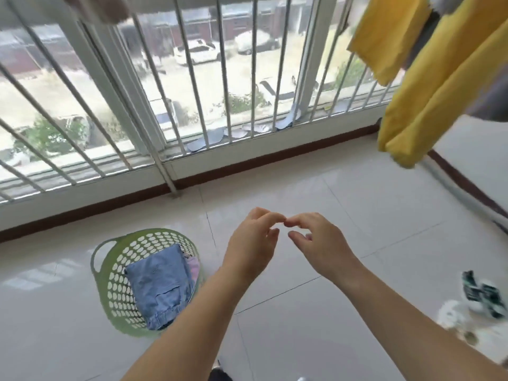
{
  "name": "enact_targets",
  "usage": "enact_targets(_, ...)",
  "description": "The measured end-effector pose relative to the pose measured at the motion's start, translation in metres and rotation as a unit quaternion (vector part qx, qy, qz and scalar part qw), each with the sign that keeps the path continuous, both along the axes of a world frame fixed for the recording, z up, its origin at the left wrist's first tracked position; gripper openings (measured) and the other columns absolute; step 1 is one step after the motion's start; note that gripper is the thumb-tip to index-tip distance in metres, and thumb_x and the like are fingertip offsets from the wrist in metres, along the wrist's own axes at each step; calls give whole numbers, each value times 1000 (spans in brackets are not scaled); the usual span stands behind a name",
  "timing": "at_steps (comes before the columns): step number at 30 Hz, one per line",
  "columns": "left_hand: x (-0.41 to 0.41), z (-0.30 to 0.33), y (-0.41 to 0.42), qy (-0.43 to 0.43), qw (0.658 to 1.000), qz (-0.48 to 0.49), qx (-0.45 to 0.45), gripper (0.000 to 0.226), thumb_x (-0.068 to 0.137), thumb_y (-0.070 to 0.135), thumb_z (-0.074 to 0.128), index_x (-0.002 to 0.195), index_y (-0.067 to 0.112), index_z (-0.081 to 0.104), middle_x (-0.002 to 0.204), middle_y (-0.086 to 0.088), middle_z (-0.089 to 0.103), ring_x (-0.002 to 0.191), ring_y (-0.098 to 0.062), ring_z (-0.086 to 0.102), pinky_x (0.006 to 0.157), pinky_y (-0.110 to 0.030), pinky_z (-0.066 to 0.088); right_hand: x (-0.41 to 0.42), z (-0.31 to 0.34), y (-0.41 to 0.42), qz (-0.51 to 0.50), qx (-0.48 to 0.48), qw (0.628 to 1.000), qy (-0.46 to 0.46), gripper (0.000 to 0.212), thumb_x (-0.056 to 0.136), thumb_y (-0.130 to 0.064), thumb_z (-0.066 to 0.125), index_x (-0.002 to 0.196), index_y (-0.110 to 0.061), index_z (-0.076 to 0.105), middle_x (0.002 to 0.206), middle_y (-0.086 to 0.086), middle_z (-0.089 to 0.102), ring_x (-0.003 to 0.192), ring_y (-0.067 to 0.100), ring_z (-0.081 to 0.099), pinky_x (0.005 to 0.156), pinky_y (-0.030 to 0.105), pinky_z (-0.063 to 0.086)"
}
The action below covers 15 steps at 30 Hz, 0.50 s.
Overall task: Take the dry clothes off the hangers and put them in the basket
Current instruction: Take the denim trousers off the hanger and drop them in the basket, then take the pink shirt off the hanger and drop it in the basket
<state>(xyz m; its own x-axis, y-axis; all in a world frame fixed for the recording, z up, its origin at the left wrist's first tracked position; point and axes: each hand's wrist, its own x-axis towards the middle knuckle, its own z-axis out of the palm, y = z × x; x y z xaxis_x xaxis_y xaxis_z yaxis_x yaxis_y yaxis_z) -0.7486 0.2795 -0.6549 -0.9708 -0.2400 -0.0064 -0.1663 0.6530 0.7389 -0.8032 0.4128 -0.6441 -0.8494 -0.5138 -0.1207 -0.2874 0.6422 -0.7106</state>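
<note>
Holding both hands out over the tiled floor (316,193), left hand (254,243) and right hand (321,243) loosely curled, fingertips nearly meeting, gripping nothing. Sitting on the floor to the left: green basket (110,292) containing folded blue denim (159,284). Hanging at upper right, well apart from the hands: yellow garment (428,86).

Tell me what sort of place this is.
Probably an enclosed home balcony used for drying laundry: a barred window looks down on parked cars, a yellow garment hangs overhead, and a green basket with folded clothes sits on the tiled floor.
</note>
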Motion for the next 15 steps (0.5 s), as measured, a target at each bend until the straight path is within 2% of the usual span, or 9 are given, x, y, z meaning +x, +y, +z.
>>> enact_targets(7,-80,103,149,124,981,-147,-5,24,90,13,56,109,24,66,106,12,54,85,-10,60,83,-32,51,-26,95,164,-157,-58,979,119,18,90,-16,58,105,-21,66,100,-17,54,99,-2,52,94,21,45)
enact_targets(11,-121,167,236,212,948,-235,-18,25,90,13,56,112,22,65,108,14,54,82,-5,58,80,-21,50,-37,154,251,-255,-76,945,188,16,89,-16,60,101,-23,67,100,-17,56,99,2,55,88,16,46)
enact_targets(15,-158,229,302,301,905,-299,-17,26,89,12,58,113,19,64,108,9,57,77,-1,55,77,-16,48,-47,213,319,-321,-72,910,254,17,89,-15,59,100,-25,67,101,-15,56,92,2,55,79,7,40)
